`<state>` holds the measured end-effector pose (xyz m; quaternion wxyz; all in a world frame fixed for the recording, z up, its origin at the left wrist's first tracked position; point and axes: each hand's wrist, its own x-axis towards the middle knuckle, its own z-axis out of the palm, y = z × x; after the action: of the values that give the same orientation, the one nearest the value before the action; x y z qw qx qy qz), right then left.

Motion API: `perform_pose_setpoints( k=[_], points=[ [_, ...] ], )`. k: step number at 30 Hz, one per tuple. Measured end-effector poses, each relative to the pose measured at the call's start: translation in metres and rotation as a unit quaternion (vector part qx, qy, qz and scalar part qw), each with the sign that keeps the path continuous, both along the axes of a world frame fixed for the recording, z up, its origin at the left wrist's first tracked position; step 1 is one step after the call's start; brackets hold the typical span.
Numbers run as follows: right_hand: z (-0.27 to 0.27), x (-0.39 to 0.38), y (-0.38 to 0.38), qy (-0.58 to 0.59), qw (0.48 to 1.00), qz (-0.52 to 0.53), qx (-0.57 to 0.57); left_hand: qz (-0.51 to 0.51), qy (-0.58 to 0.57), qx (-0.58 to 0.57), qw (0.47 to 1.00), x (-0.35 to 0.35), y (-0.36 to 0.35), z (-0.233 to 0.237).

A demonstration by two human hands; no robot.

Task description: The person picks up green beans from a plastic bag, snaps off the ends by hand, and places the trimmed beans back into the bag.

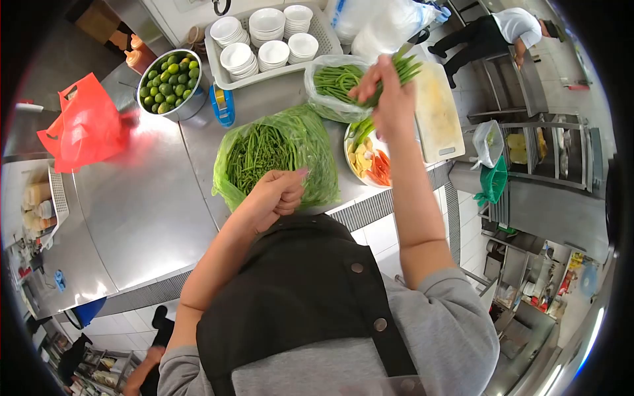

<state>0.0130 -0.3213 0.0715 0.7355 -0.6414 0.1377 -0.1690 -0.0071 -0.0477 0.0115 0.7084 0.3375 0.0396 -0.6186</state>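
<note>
My right hand (394,99) is closed around a bunch of green beans (405,68), raised above the right end of the counter. Just left of it, a clear plastic bag (317,109) holds more cut green beans (338,82). My left hand (281,195) is a fist in front of the open green plastic bag (320,155), which is full of thin green beans (254,157). Whether anything is inside that fist is hidden. Below my right wrist stands a white plate (349,136) with sliced yellow pieces, orange-red strips and green stalks, partly covered by my forearm.
A cutting board (439,119) lies at the right. Behind are a tray (228,84) of stacked white cups, a metal bowl (187,105) of limes and a blue tape dispenser (222,105). A red bag (89,125) sits left. Another person (502,33) bends at the upper right.
</note>
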Motion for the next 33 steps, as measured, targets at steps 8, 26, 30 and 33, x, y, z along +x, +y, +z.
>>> perform_pose_setpoints(
  k=[8,26,30,33],
  points=[
    [-0.111,0.066,-0.058,0.053,0.701,0.101,-0.704,0.124,-0.068,0.063,0.988,0.002,0.039,-0.013],
    [-0.085,0.062,-0.043,0.334,0.690,0.172,-0.618,0.225,-0.096,0.158,0.957,-0.058,0.071,-0.012],
    [-0.086,0.069,-0.034,0.350,0.676,0.156,-0.629,0.206,-0.147,0.102,0.962,-0.057,0.043,-0.009],
    [-0.100,0.061,-0.032,0.295,0.686,0.109,-0.657,0.160,-0.205,0.120,0.958,-0.058,0.056,-0.015]
  ],
)
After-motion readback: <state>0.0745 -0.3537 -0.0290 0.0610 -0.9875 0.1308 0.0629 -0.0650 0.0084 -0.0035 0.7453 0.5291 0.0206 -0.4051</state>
